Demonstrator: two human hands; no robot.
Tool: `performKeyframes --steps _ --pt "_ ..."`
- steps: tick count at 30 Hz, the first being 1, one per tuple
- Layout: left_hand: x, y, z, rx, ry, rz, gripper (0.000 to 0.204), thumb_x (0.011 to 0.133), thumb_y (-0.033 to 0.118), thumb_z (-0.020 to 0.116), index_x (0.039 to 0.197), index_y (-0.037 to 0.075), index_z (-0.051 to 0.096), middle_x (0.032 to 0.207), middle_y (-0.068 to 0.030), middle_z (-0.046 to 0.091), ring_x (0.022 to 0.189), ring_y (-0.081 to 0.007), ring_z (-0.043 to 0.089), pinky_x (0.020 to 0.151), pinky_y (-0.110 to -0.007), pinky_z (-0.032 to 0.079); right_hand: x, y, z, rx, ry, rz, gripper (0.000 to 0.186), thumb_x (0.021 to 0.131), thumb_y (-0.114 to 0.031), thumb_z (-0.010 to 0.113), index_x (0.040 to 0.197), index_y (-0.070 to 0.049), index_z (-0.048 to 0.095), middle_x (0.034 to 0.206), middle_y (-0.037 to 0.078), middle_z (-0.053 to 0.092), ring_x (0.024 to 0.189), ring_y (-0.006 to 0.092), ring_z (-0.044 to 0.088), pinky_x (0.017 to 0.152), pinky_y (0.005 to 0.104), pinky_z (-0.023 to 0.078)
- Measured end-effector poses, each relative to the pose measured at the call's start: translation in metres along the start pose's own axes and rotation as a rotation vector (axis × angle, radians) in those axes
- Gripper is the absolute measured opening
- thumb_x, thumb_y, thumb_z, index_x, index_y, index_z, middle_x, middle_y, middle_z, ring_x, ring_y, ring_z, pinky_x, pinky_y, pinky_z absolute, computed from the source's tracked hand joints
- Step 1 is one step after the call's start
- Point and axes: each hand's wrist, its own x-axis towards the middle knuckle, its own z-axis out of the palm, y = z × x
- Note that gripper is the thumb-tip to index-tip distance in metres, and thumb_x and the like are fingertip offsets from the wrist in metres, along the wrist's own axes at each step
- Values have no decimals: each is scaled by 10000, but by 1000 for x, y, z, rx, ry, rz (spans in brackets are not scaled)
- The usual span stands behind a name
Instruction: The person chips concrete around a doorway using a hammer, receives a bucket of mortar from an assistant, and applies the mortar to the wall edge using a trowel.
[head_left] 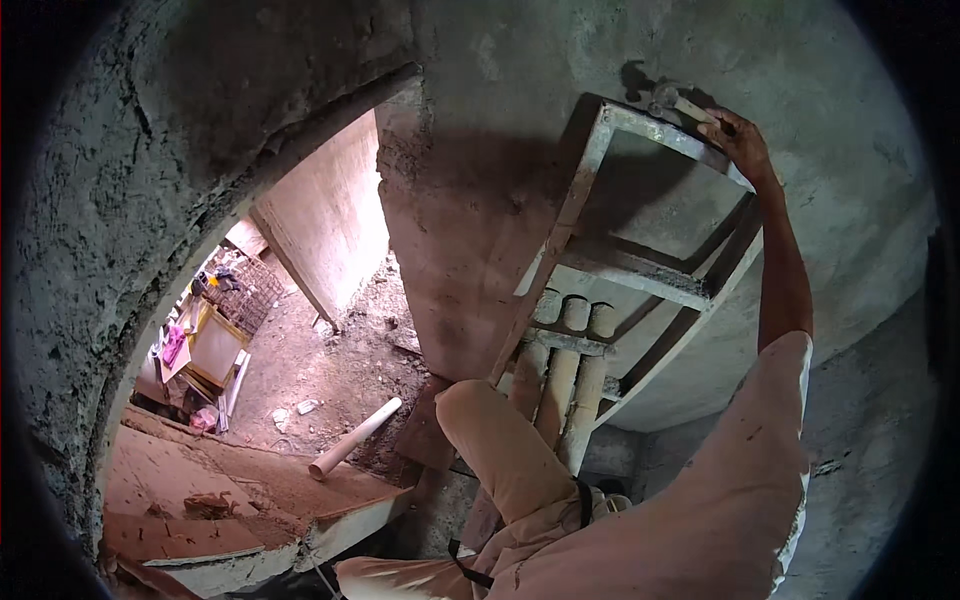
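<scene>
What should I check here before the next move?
1. Hammer gripped by its handle: ok, the right hand holds it.
2. Glove on that hand: not ok, it is bare.
3. Hammer touching the frame: cannot tell, it is up by the top bar, but contact is unclear.
4. Frame firmly fixed: cannot tell, no fastening clearly shows.
5. Left hand kept clear: cannot tell, it is not clearly visible.
6. White pipe away from the right hand: ok, it lies far to the left.

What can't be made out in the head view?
- Hammer, head view: handle's end, hidden by the right hand.
- Distant clutter, head view: its smaller items, too small to identify.
- Lower trouser leg, head view: cut off by the bottom edge.
</scene>
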Motion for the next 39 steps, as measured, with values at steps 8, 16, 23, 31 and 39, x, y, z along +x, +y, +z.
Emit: performKeyframes --steps 8,16,23,31,39 --pt "5 9 15 -96 -68 27 421 978 338 570 674 102 401 521 22 256 446 -96 186 460 -297 176 32 56 6 -314 -41 -182 452 923 -500 567 1169 -134 670 1131 139 654 1044 344 619 865 425 494" --pt "-32 -44 -24 238 -171 -237 402 1008 315 530 805 -32 537 745 -90 509 674 -164 441 645 -346 402 29 80 23 -771 195 -128 431 941 -508 517 1277 -251 599 1168 75 641 1062 325 621 888 493 482" --pt "-47 -77 -36 205 -114 -395 244 995 196 560 884 -6 639 808 -70 621 722 -140 550 682 -309 460 1 53 39 -804 495 -203 442 926 -425 606 1297 -186 587 1201 108 638 1079 327 622 929 447 477" --pt "-34 -66 -37 125 -125 -289 201 970 174 593 866 2 595 902 -81 595 815 -150 578 742 -288 471 -231 -107 222 86 -299 52 574 920 -196 656 1422 -51 419 1402 165 476 1289 267 460 1086 381 346" --pt "-47 -52 -29 155 -40 -357 153 987 166 585 1016 35 512 1043 -59 572 906 -142 563 835 -280 460 -370 -211 325 609 -641 29 506 999 -312 470 1387 6 407 1370 224 453 1286 377 426 1089 453 313"
